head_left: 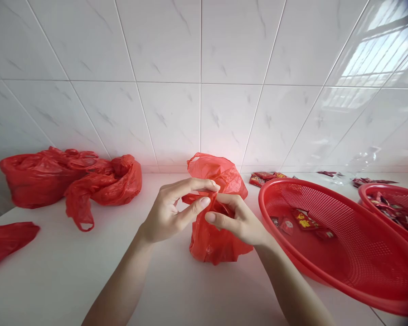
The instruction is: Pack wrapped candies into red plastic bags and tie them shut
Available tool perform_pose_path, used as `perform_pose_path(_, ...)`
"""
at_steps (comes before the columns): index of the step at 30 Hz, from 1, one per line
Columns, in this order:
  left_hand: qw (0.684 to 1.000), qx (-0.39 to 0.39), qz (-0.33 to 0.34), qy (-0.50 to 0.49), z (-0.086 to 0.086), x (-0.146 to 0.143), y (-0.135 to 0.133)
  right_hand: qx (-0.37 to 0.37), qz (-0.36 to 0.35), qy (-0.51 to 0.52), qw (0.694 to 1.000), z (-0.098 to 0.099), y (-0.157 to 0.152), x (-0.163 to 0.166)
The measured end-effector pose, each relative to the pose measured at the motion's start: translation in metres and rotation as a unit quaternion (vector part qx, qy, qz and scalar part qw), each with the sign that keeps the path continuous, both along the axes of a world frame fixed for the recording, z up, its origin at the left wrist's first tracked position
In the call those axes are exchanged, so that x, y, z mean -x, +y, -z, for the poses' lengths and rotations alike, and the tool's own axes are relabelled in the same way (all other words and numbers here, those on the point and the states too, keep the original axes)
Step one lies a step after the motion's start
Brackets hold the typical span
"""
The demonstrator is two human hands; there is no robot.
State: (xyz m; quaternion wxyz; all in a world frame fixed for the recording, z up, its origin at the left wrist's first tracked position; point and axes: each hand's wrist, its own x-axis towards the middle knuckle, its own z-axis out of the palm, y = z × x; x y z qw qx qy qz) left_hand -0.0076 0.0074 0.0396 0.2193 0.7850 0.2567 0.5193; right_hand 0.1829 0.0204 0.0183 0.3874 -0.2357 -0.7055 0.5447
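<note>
A small red plastic bag [213, 240] stands on the white counter [71, 271] in the middle, bulging at the bottom. My left hand [172, 210] pinches the bag's handles at its top between thumb and fingers. My right hand [236, 219] grips the same bunched top from the right side. Both hands meet over the bag's mouth, and the bag's far flap [217, 174] sticks up behind them. What the bag holds is hidden.
A pile of red plastic bags [68, 179] lies at the back left, another bag [7, 240] at the left edge. A large red mesh basket [343, 271] with a few red packets sits right, a second basket [394, 203] beyond it. Loose packets [263, 178] lie by the tiled wall.
</note>
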Motion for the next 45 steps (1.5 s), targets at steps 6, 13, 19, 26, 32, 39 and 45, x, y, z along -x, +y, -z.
perform_pose_path(6,1.0,0.011,-0.01,0.0,0.0,0.001,0.004,0.018,0.054,0.024,0.998,0.001,0.003,0.0)
perform_pose_path(13,0.987,0.147,-0.049,0.051,0.0,0.011,0.011,0.083,0.065,0.072,0.992,0.002,0.009,-0.005)
perform_pose_path(19,0.979,0.191,-0.049,0.047,0.002,0.007,0.01,0.115,0.065,0.079,0.988,0.006,0.012,-0.004)
perform_pose_path(26,0.975,0.215,-0.056,0.026,0.004,0.001,0.014,0.149,0.078,0.085,0.982,0.01,0.017,-0.002)
perform_pose_path(32,0.975,0.217,-0.053,0.026,0.007,-0.001,0.015,0.159,0.091,0.085,0.979,0.009,0.017,-0.002)
perform_pose_path(39,0.97,0.236,-0.048,0.043,0.007,0.0,0.017,0.156,0.106,0.089,0.978,0.01,0.018,-0.002)
perform_pose_path(45,0.974,0.218,-0.045,0.038,0.006,0.002,0.017,0.162,0.095,0.09,0.978,0.011,0.019,-0.001)
